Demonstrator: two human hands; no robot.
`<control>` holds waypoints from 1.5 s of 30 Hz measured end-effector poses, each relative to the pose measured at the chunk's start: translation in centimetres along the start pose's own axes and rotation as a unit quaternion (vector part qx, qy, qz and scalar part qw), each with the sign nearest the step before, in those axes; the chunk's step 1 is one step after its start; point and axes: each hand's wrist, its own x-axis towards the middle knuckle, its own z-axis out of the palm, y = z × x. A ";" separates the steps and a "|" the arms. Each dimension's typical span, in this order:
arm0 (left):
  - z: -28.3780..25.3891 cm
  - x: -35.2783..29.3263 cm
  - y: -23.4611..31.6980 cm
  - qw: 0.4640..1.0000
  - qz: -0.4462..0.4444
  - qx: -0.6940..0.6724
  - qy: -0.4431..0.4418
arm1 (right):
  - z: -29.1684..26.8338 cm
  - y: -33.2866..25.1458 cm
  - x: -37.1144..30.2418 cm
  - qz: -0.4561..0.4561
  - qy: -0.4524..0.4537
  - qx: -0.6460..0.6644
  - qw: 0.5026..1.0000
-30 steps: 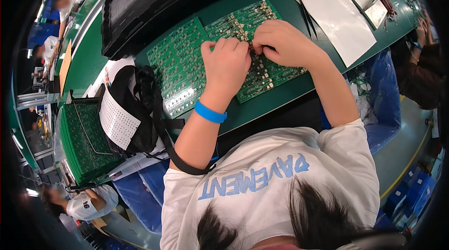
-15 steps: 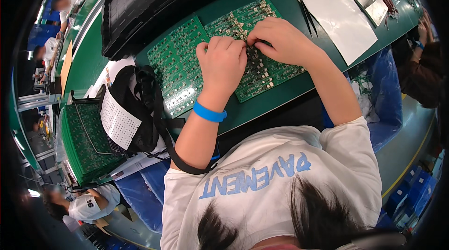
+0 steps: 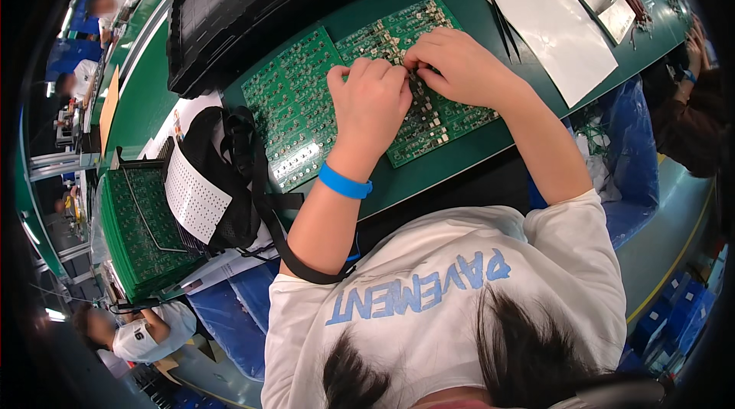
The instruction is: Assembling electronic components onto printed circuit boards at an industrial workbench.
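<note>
Two green circuit boards lie side by side on the green bench. The right circuit board [image 3: 413, 145] carries rows of small pale connectors and other parts. The left circuit board [image 3: 287, 95] bears many small round parts. Over the right board my left hand [image 3: 371, 103], with a blue band at its wrist, has its fingers bent in a pinch. Close beside it my right hand [image 3: 459, 64] also pinches, fingertips down at the row of connectors. Whatever sits between the fingertips of either hand is too small or too hidden to make out.
Black tweezers [image 3: 503, 26] lie beside a white sheet [image 3: 551, 34] at the right. A large black tray [image 3: 230, 11] stands behind the boards. To the left are a black bag [image 3: 214, 141] and a stack of green boards [image 3: 138, 233]. Other people work further off.
My left hand has shifted slightly to the right, closer to the right hand's fingertips. The right hand stays almost in place, and the boards have not moved.
</note>
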 end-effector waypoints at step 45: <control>0.3 -0.4 -0.4 1.000 -0.008 0.004 -0.018 | -0.6 0.3 -0.2 -0.028 -0.016 -0.011 0.999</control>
